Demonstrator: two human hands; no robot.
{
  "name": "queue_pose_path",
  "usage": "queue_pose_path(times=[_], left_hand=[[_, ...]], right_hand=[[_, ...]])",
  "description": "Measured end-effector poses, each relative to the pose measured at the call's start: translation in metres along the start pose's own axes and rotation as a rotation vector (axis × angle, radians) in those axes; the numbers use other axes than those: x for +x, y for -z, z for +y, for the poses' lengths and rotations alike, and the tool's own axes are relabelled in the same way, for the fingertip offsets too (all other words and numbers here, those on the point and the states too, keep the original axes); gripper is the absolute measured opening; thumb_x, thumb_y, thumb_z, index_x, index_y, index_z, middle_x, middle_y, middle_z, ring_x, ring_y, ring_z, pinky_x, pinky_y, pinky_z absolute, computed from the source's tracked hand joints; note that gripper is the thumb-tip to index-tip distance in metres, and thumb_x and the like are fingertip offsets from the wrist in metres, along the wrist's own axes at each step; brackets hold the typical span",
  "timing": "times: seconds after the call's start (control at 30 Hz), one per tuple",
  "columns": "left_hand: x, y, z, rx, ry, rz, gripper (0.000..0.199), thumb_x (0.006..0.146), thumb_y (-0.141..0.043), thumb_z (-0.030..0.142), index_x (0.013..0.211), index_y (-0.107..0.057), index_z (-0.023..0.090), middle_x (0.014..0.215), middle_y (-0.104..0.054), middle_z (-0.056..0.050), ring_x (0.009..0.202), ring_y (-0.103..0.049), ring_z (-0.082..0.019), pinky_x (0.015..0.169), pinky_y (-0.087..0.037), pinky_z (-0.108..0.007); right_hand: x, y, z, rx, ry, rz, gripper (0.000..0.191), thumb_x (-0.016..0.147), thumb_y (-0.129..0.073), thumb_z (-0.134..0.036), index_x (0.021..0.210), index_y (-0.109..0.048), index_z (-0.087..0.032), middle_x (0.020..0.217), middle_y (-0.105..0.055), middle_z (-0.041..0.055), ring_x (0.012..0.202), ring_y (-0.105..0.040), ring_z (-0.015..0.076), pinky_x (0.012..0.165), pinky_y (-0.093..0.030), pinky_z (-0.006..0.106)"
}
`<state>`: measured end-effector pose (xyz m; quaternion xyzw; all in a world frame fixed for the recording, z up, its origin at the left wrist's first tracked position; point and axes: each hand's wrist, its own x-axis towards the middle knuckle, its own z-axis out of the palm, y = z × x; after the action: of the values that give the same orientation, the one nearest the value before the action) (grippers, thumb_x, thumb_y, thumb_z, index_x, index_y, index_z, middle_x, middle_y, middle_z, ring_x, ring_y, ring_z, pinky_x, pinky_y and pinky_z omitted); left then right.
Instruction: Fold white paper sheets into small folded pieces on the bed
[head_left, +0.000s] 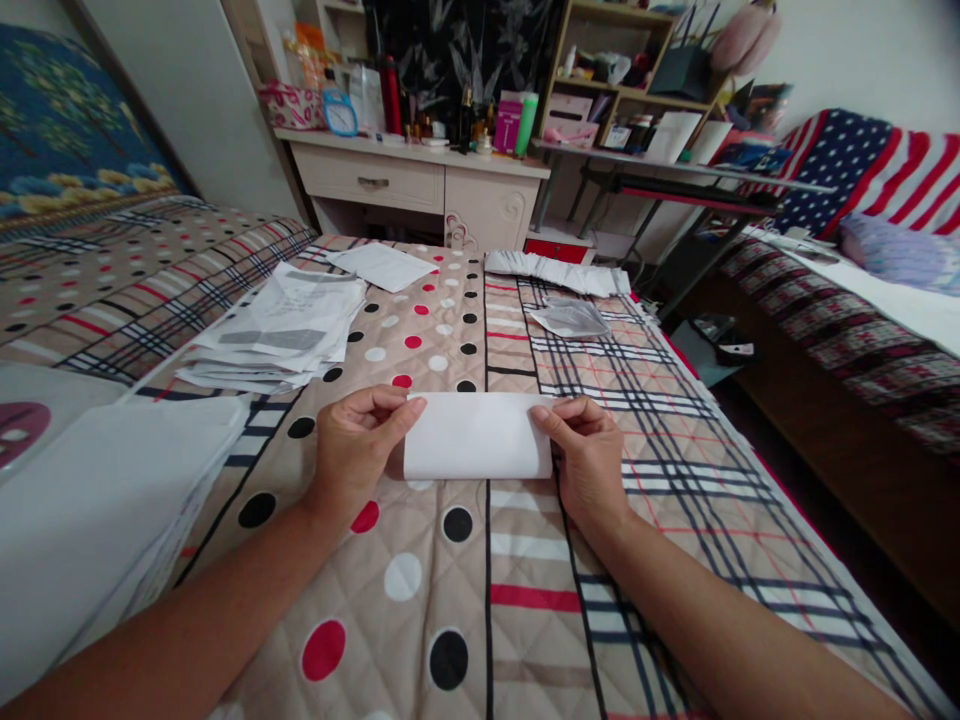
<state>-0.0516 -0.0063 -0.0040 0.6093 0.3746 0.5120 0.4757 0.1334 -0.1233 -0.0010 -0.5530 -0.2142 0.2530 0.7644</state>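
Observation:
A folded sheet of white paper (478, 437) is held level over the patterned bedspread, its fold along the near edge. My left hand (360, 440) pinches its left end, thumb on top and fingers behind. At the right end, my right hand (586, 450) grips it the same way. Left of the hands lies a stack of printed papers (277, 325). Closer to me on the left is a thick pile of white sheets (112, 510). Beyond the hands are a single white paper (386, 266), a flattened white strip (559, 272) and a small grey packet (571, 318).
The quilted bedspread (420, 640) has dots and plaid stripes. Behind the bed stands a white dresser (367, 185) with bottles and a blue clock (340, 113). A desk (675, 165) is at the back right, and a second bed (862, 340) lies along the right.

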Motion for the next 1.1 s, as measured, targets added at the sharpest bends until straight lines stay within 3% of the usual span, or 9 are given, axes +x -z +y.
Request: queue_pose_path(times=[0.6,0.87,1.0,1.1], left_hand=[[0.001,0.000,-0.001,0.004,0.003,0.020,0.021,0.065,-0.079,0.030,0.064,-0.063,0.017,0.066,-0.066,0.000,0.060,-0.060,-0.012,0.057,-0.048,-0.023],[0.008,-0.001,0.005,-0.086,0.063,0.007,0.033,0.060,-0.081,0.026,0.078,-0.054,0.019,0.069,-0.066,0.003,0.062,-0.065,-0.012,0.060,-0.051,-0.021],[0.015,0.001,0.001,0.046,0.129,-0.090,0.035,0.062,-0.079,0.028,0.087,-0.055,0.019,0.068,-0.070,0.000,0.059,-0.067,-0.017,0.052,-0.048,-0.023],[0.019,-0.002,-0.001,0.247,0.068,-0.144,0.029,0.063,-0.076,0.024,0.084,-0.056,0.019,0.063,-0.069,0.001,0.055,-0.065,-0.016,0.052,-0.047,-0.024]], right_hand=[[0.000,0.001,0.001,-0.048,0.011,0.020,0.028,0.057,-0.085,-0.026,0.060,-0.057,-0.019,0.070,-0.061,-0.0027,0.064,-0.053,0.0121,0.062,-0.043,0.027],[0.001,-0.004,-0.006,-0.158,0.092,-0.013,0.026,0.061,-0.081,-0.023,0.066,-0.056,-0.020,0.067,-0.058,-0.0037,0.060,-0.049,0.0103,0.057,-0.039,0.024],[0.011,-0.005,-0.007,-0.289,0.083,-0.084,0.026,0.059,-0.079,-0.021,0.069,-0.054,-0.021,0.066,-0.057,-0.0043,0.058,-0.051,0.0112,0.055,-0.040,0.025],[0.021,-0.001,-0.002,-0.499,0.098,-0.146,0.025,0.059,-0.076,-0.020,0.069,-0.053,-0.021,0.063,-0.056,-0.0044,0.055,-0.051,0.0120,0.052,-0.038,0.026]])
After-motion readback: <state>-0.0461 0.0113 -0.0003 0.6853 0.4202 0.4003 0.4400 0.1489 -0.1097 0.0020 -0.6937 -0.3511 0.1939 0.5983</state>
